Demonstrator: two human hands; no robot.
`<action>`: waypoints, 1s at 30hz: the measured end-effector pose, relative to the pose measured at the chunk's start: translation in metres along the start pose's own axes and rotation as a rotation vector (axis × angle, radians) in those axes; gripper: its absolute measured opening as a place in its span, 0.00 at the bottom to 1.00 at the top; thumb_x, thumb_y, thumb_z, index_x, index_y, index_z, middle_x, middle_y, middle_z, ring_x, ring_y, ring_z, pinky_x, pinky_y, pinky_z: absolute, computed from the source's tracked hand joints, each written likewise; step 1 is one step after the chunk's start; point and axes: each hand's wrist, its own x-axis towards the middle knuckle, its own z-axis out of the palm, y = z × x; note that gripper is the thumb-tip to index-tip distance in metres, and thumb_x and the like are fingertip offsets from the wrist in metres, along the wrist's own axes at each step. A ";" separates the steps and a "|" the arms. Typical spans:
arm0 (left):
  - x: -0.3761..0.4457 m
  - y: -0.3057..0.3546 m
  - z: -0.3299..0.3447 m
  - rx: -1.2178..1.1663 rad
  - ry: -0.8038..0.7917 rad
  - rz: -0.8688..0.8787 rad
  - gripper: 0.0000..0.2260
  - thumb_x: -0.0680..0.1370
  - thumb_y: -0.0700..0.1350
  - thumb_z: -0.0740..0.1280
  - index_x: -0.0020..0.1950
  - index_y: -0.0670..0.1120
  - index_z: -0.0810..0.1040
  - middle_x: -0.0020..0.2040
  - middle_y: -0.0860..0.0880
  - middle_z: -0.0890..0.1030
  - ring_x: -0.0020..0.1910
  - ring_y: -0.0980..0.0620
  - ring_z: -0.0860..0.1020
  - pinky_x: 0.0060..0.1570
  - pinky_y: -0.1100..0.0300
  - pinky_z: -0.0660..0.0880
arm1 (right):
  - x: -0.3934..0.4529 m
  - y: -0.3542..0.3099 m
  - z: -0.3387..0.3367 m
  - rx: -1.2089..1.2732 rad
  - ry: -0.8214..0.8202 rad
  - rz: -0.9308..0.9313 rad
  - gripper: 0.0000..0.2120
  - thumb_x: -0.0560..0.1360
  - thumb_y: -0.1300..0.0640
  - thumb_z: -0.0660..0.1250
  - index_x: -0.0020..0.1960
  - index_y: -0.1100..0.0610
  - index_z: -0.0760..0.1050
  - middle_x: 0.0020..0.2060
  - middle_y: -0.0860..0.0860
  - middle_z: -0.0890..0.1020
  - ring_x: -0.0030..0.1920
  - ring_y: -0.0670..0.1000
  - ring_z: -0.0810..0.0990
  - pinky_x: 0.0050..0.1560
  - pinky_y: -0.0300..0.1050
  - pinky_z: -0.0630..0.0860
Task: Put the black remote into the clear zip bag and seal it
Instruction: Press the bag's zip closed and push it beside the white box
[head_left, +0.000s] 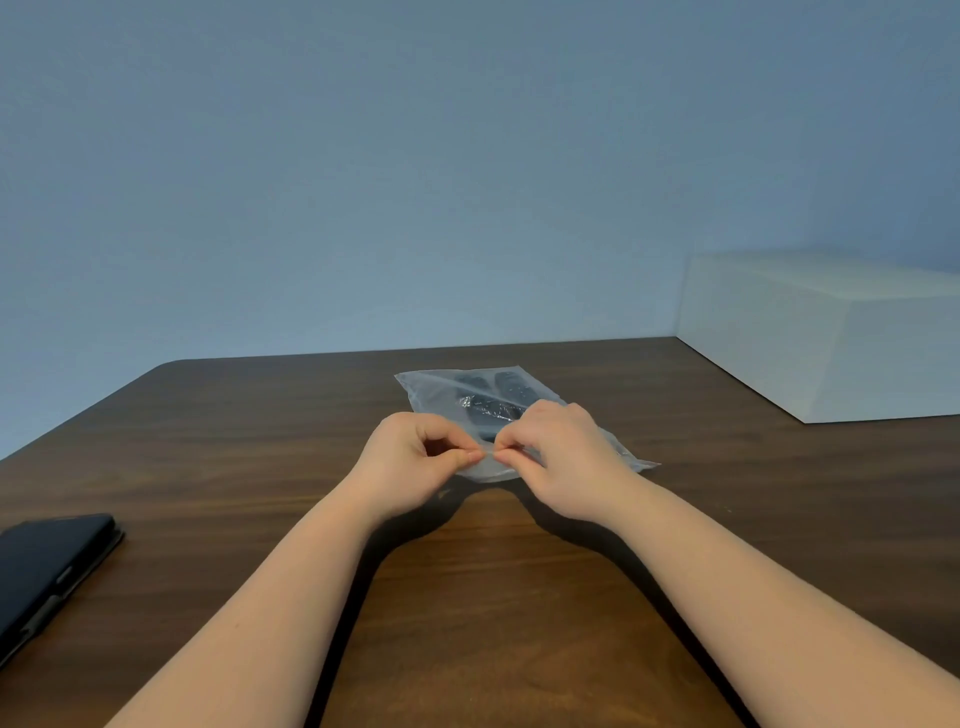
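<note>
left hand (415, 457): thumb and forefinger pinched on the near edge of the clear zip bag (571, 441), at the mouth strip.
right hand (558, 457): same pinch on the same edge, fingertips almost touching the left's.
step: sealing, by my read. Both pinches meet mid-strip, so the zip is likely being pressed from the centre outward.
how to do it well: keep the two tracks lined up before pressing; slide each pinch out to its own corner with steady pressure; push air out first so the bag lies flat; run the full length again to check for gaps.
risk: thin film can wrinkle under the fingers and leave a short stretch unclosed. Can't tell from here how much is already shut.
black remote (493, 397): already inside the bag, at the far end, lying flat; dark body, glare on the film blurs detail.
bag: translucent, crinkled, flat on the wooden table (208, 457), near edge slightly lifted by the hands.
</note>
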 end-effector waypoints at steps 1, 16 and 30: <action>0.000 0.000 -0.001 -0.007 0.009 -0.003 0.01 0.71 0.43 0.73 0.39 0.48 0.84 0.37 0.45 0.85 0.38 0.45 0.82 0.45 0.48 0.80 | 0.000 0.003 -0.003 -0.030 -0.010 -0.013 0.10 0.79 0.52 0.60 0.47 0.50 0.80 0.39 0.42 0.76 0.46 0.46 0.70 0.49 0.44 0.62; 0.000 -0.015 -0.013 -0.082 0.013 -0.097 0.04 0.70 0.43 0.73 0.35 0.47 0.82 0.36 0.44 0.84 0.38 0.44 0.82 0.41 0.57 0.78 | -0.036 0.089 -0.048 0.076 -0.165 0.377 0.05 0.75 0.53 0.68 0.41 0.46 0.77 0.43 0.45 0.82 0.46 0.47 0.78 0.45 0.40 0.70; 0.001 -0.003 -0.011 -0.231 0.016 -0.265 0.28 0.72 0.63 0.60 0.37 0.37 0.81 0.35 0.45 0.82 0.33 0.51 0.77 0.38 0.62 0.74 | -0.030 0.087 -0.040 0.292 0.059 0.508 0.13 0.76 0.63 0.60 0.56 0.52 0.78 0.51 0.47 0.82 0.55 0.51 0.80 0.54 0.45 0.74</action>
